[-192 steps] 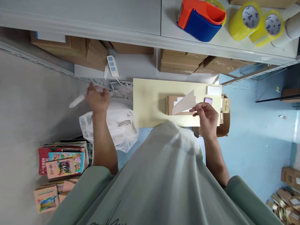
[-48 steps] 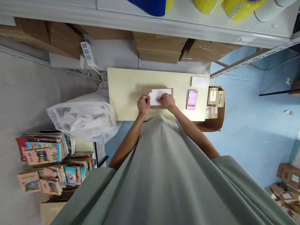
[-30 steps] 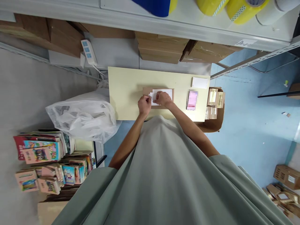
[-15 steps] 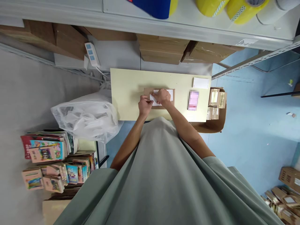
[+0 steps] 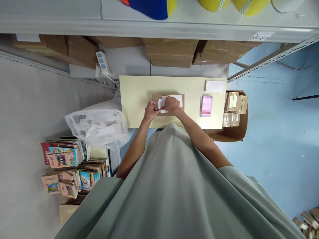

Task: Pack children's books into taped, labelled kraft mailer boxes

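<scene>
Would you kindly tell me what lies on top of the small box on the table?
White paper lies on the box; the right hand covers part of it, so what is there cannot be seen.

This looks like a stockroom packing area: yellow tape rolls on a metal shelf, cardboard boxes beneath, 1 open carton of taped parcels, piled books.

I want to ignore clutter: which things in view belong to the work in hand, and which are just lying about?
In use, apparently:
cardboard box, left hand and right hand at it
white labels on it
table

Lying about, apparently:
plastic bag
books
power strip
blurred pink item
white stack, role unclear
</scene>
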The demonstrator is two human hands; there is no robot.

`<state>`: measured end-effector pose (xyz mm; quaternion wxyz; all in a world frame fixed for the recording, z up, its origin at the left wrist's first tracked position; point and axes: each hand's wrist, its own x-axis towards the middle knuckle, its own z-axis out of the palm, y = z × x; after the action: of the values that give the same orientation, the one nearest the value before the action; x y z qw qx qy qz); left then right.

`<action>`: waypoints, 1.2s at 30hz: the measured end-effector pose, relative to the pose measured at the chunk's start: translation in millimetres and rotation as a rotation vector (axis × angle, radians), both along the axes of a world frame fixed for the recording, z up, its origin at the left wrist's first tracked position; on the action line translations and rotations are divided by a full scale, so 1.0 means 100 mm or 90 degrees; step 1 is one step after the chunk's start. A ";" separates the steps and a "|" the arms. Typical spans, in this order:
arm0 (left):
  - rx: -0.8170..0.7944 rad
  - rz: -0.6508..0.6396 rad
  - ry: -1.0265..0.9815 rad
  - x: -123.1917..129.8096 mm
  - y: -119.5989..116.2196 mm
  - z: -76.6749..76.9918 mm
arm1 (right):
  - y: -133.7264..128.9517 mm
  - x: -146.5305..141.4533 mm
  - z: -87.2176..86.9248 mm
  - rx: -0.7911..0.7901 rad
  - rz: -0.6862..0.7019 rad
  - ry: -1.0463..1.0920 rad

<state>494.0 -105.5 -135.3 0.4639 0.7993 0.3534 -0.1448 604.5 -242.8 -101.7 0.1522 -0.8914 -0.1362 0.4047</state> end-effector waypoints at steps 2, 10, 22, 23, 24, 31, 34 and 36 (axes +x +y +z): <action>-0.005 0.012 0.002 0.01 0.01 0.01 | 0.03 0.04 -0.02 0.022 -0.041 0.029; -0.021 0.096 0.029 0.04 0.01 0.07 | -0.10 -0.07 -0.01 0.047 -0.049 -0.021; 0.099 0.224 0.148 -0.10 0.03 0.00 | -1.32 -0.36 0.00 0.026 -0.128 0.017; 0.086 0.213 0.162 -0.06 0.09 -0.01 | -1.29 -0.33 -0.01 0.038 -0.129 0.010; 0.070 0.202 0.174 -0.03 0.13 -0.02 | -1.25 -0.29 -0.03 0.050 -0.132 0.000; 0.058 0.228 0.223 0.13 0.12 0.13 | -1.01 0.19 -0.15 0.080 -0.209 -0.017; 0.071 0.233 0.201 0.09 -0.02 0.25 | -1.13 0.12 -0.14 0.103 -0.223 -0.044; 0.070 0.225 0.168 0.02 -0.14 0.29 | -1.28 -0.09 -0.16 0.125 -0.229 -0.063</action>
<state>495.8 -119.3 -106.6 0.3874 0.7231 0.5531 -0.1450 595.4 -370.4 -117.2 0.3011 -0.9011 -0.0213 0.3114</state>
